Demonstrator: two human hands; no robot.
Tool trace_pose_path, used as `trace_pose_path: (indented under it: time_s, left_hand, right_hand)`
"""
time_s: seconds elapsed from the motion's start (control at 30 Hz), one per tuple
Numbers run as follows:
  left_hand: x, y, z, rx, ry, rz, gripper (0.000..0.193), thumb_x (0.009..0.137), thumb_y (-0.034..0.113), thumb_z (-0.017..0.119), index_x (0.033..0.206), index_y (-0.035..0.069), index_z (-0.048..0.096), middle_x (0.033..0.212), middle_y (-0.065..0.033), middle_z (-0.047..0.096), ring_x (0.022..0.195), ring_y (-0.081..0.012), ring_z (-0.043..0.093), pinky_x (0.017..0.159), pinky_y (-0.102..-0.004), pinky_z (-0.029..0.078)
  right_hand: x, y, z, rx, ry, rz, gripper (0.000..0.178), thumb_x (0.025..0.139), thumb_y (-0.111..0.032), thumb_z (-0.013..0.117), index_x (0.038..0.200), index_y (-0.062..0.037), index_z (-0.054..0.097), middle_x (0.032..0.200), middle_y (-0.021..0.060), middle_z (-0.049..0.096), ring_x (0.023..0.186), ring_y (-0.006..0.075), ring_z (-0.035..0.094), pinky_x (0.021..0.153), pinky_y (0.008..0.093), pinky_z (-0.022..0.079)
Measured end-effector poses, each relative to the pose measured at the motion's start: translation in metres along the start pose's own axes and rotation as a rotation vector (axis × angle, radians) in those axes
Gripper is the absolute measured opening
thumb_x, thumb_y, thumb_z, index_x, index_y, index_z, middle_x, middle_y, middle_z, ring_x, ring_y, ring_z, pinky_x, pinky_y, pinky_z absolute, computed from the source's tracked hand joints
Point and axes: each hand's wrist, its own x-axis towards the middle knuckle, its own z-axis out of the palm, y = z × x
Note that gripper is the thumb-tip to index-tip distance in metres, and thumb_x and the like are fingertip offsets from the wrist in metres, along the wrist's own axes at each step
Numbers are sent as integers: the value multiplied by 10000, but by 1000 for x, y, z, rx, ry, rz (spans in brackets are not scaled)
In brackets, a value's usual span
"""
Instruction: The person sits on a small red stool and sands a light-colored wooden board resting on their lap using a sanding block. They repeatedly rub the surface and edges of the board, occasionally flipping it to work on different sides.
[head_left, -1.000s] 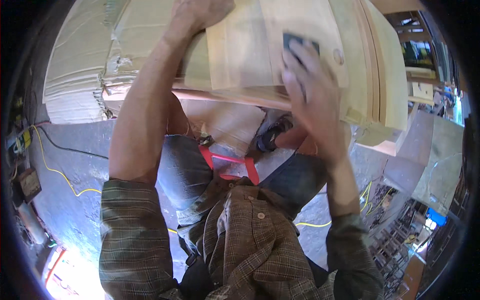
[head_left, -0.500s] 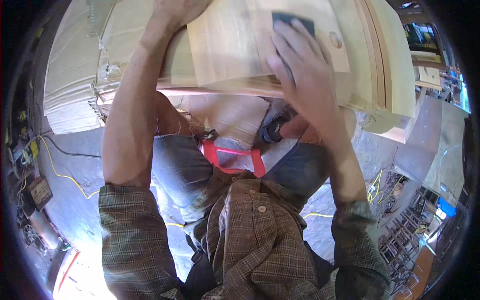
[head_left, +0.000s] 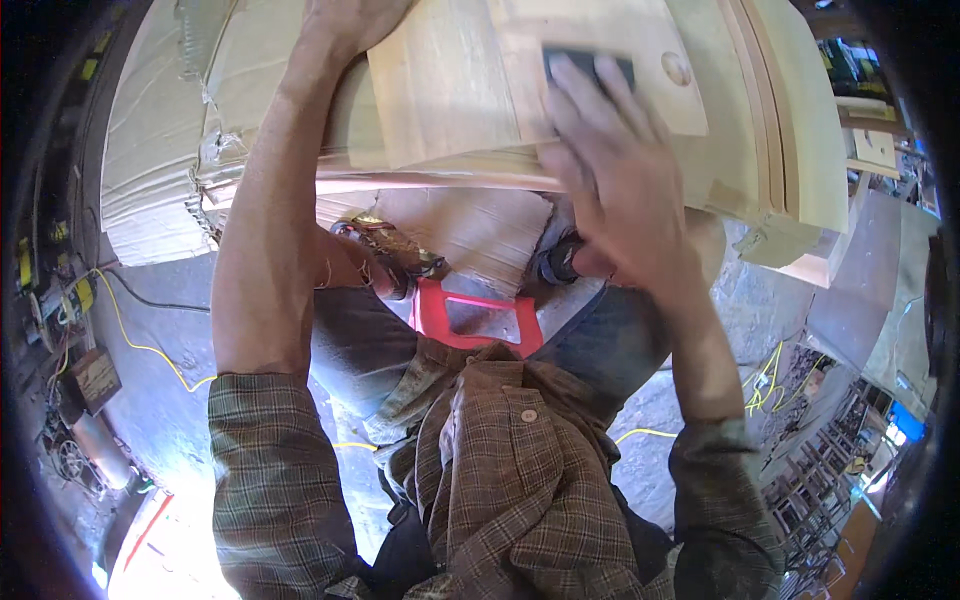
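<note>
A pale wooden board (head_left: 440,90) with a round recess near its right edge lies on a cardboard-covered surface (head_left: 150,150). My right hand (head_left: 630,170), slightly blurred, presses a dark rectangular sanding pad (head_left: 624,72) against the board's upper face, its fingers lying over the pad. At the top edge of the view, my left hand (head_left: 360,20) rests at the board's left side. Its fingers run out of the picture, so their grip is hidden.
A red plastic stool (head_left: 432,312) shows between my legs. Torn cardboard (head_left: 470,230) lies below the work surface. Yellow cable (head_left: 150,348) crosses the floor at left. Stacked metal frames (head_left: 830,470) stand at lower right, and long boards (head_left: 770,110) line the surface's right side.
My right hand and the pad have shifted slightly over the board. The whole view has moved a little, while my left hand stays at the board's left side.
</note>
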Motion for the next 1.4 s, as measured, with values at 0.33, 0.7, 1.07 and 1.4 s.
trace_pose_path:
  time_s: [0.33,0.7,1.07,1.4]
  left_hand:
    - [2,-3,4,33,27,-3,486,974,380,337,1384,130,410,1433,-205,362,1389,-351,220,1115,-511,181]
    - [0,-1,-3,-25,4,20,497,975,397,333,1376,116,419,1433,-223,353,1386,-353,228,1115,-511,177]
    - [8,-1,-3,-136,32,-23,415,952,336,387,1288,120,501,1372,-233,419,1345,-357,299,1087,-530,235]
    - [55,-4,18,203,-101,-48,422,940,316,405,1310,126,479,1448,-184,335,1360,-401,246,1078,-605,194]
  right_hand:
    - [8,-9,2,21,-94,7,432,856,-253,581,1241,-60,547,1393,109,450,1306,318,398,1083,500,250]
    - [-40,-44,20,127,-37,16,431,854,-239,593,1239,-47,561,1369,124,479,1262,312,457,1060,479,305]
    - [-26,0,-30,24,61,65,538,837,-189,608,1338,-53,467,1420,157,408,1327,351,361,1085,478,274]
    - [76,16,6,125,-181,-16,478,876,-218,568,1307,-25,492,1413,171,415,1338,376,327,1093,447,274]
